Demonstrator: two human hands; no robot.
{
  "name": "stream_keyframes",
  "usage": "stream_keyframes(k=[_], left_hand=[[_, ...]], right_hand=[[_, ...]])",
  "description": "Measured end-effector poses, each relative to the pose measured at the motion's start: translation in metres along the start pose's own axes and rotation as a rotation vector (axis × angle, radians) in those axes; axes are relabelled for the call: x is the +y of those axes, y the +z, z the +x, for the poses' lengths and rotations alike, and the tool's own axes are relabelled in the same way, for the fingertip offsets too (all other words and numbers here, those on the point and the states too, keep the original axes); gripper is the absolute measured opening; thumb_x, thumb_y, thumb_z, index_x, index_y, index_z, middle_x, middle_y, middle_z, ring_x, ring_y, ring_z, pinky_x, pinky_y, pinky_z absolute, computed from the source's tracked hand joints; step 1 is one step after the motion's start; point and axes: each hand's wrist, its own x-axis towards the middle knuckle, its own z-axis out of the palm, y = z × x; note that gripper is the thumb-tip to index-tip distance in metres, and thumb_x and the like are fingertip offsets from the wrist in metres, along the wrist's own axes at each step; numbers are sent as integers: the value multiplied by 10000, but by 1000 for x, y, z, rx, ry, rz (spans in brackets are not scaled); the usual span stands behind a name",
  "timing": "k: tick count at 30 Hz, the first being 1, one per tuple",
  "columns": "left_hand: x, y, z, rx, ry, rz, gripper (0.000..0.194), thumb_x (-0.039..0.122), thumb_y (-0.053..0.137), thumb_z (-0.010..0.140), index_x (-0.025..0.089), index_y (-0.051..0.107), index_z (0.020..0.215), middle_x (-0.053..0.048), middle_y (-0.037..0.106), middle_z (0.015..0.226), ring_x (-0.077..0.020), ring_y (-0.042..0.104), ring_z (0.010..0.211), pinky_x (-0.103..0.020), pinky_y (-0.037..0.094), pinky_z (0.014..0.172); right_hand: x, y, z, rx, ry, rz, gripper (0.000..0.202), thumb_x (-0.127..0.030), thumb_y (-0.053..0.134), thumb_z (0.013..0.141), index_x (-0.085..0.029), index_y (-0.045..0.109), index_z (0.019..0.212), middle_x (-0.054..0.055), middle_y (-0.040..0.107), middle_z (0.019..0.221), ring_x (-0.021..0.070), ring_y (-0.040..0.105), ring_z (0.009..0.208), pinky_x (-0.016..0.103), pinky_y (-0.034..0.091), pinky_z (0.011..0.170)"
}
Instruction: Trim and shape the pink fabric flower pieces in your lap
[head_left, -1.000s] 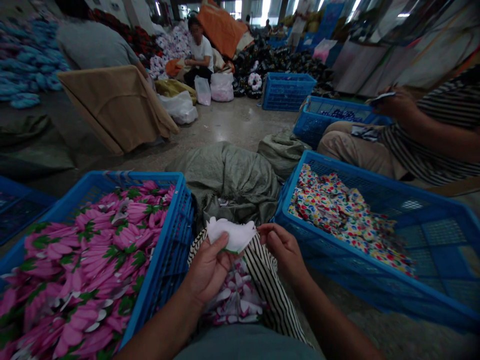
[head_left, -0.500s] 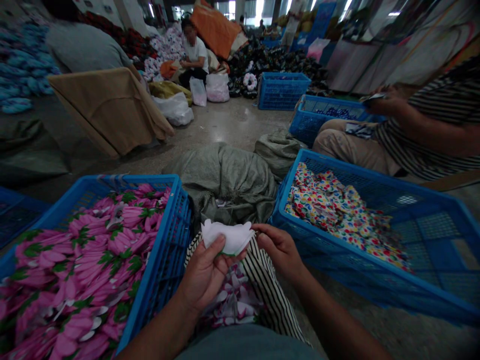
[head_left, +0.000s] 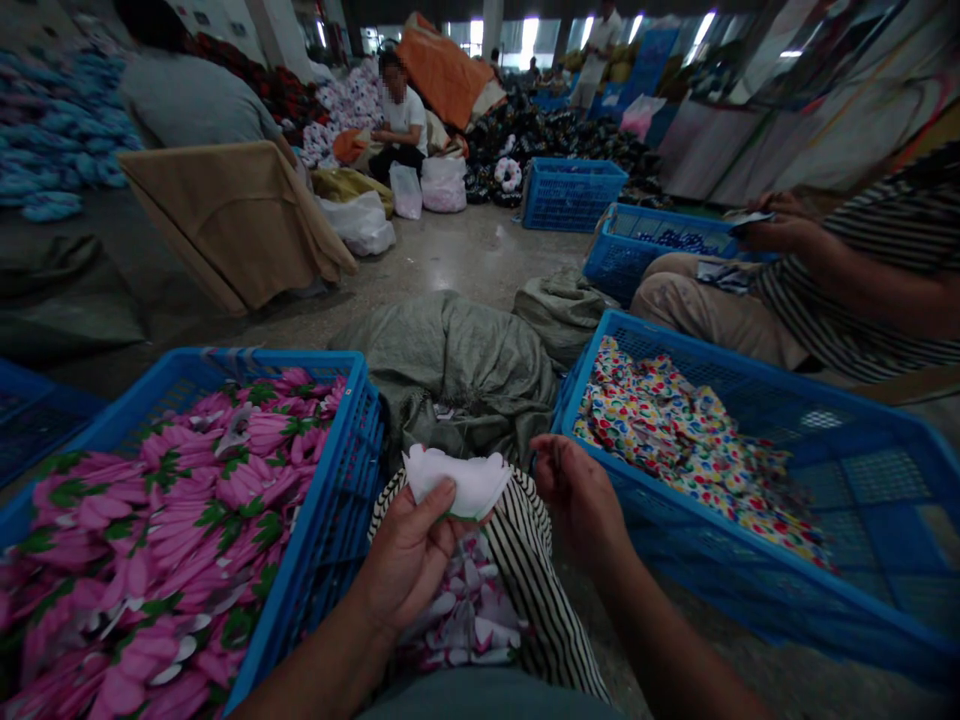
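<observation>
A white scallop-edged fabric piece with a thin green lower edge is pinched between the thumb and fingers of my left hand. To its right, my right hand is raised, apart from the fabric. Its thumb and fingers are pressed together; whatever lies in them is too small to make out. Below both hands, a black-and-white striped cloth covers part of my lap. Pink and white fabric pieces are heaped there beside the stripes.
A blue crate of pink-and-green fabric pieces stands at left. Another blue crate holds colourful printed pieces at right. A grey-green sack lies ahead. A person in a striped shirt sits at right; others sit farther back.
My right hand has drawn away from the white fabric piece, moving right and slightly up, with its fingers curled closer. My left hand keeps its hold. The view has shifted slightly.
</observation>
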Motion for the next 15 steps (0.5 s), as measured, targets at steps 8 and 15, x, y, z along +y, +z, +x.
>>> stream_keyframes(k=[8,15], left_hand=[[-2,-2,2,9,-29,124,135,226,635,742,136,646,841,-42,703,799,-147,642,736,-231,509,665],[3,-9,5,6,12,117,163,237,620,745,134,664,864,-50,705,792,-160,644,767,-239,501,693]], right_hand=[[17,28,0,-158,279,185,278,-378,682,674,-173,495,688,-91,400,455,22,226,312,154,136,300],[15,24,2,-38,195,174,265,-340,703,652,-178,493,661,-97,387,434,25,259,334,141,167,315]])
